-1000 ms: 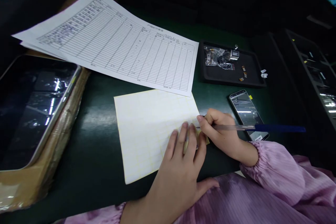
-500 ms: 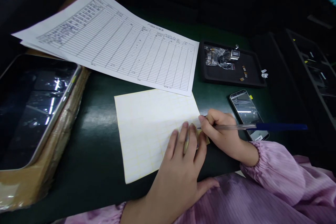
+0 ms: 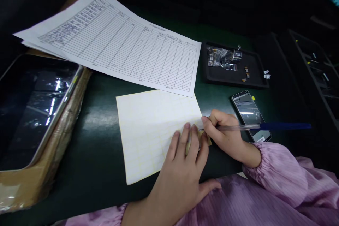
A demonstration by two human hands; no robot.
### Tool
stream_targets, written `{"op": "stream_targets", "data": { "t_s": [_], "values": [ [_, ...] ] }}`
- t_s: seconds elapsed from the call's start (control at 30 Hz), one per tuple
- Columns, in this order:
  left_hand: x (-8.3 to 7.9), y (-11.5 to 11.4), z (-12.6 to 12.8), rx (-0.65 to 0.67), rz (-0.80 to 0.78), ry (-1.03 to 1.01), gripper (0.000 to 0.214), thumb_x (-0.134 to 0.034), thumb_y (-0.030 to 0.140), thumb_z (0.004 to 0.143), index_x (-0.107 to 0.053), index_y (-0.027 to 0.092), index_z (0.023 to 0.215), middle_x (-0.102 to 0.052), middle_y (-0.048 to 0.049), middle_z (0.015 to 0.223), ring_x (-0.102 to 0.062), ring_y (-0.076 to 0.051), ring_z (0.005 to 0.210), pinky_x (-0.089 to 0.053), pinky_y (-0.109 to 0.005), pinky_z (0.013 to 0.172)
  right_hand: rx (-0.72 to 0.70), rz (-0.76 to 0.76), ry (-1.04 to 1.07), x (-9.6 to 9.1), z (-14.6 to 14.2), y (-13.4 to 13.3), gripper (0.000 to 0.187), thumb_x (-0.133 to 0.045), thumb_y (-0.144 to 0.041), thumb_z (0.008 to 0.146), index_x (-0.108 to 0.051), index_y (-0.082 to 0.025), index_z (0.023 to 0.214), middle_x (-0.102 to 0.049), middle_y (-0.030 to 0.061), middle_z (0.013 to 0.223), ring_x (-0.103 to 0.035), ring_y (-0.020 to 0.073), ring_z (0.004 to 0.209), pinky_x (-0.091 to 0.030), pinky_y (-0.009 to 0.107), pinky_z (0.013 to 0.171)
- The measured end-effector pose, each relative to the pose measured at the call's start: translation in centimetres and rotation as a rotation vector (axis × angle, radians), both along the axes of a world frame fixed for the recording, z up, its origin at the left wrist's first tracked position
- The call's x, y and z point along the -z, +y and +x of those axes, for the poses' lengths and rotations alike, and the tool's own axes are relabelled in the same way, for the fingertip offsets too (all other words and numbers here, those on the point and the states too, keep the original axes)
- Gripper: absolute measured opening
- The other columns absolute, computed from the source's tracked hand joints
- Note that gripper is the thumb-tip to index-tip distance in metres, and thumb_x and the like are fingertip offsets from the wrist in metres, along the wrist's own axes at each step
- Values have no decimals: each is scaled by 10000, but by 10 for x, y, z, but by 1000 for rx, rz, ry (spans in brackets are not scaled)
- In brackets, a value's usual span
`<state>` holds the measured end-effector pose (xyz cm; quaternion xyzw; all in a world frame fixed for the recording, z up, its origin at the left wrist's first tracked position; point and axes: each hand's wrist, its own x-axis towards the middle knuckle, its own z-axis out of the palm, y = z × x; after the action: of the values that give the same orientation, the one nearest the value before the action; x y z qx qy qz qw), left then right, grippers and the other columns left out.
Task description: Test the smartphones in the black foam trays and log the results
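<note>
dark green worktop (image 3: 100, 120) spreads out before you, with a printed form (image 3: 127, 49) towards its far edge and a black tray (image 3: 225, 76) beyond your right hand (image 3: 227, 138). close to the worktop's near edge lies the yellow-lined sheet (image 3: 150, 130), part of its far edge under the form's corner. your left hand (image 3: 177, 180) lies palm down on it, fingers slightly spread, gripping nothing that shows; your right fingers pinch the pen (image 3: 254, 126) close to its tip. the pen should feel light, stiff and smooth, best held low on the barrel, as you have it. the sheet looks thin and bendy, apt to skid or crease, so pin it with spread fingertips. against the earlier frame, pen and right hand sit a touch farther right; left hand and sheet stay put.
</note>
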<state>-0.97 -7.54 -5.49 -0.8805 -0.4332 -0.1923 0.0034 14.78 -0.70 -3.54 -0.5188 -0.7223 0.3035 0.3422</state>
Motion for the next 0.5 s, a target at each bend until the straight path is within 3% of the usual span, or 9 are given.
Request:
{"op": "stream_targets", "data": {
  "t_s": [0.5],
  "values": [
    [1,-1,0,0,-2,3,988,-417,846,776,-530,48,1346,-561,-244,1389,-505,-432,1299,-295,-516,1102,10,2,8,0,-1,1,416,-546,-278,921,-303,-223,588,-323,-83,469,-311,68,425,-270,201,419]
  ]
}}
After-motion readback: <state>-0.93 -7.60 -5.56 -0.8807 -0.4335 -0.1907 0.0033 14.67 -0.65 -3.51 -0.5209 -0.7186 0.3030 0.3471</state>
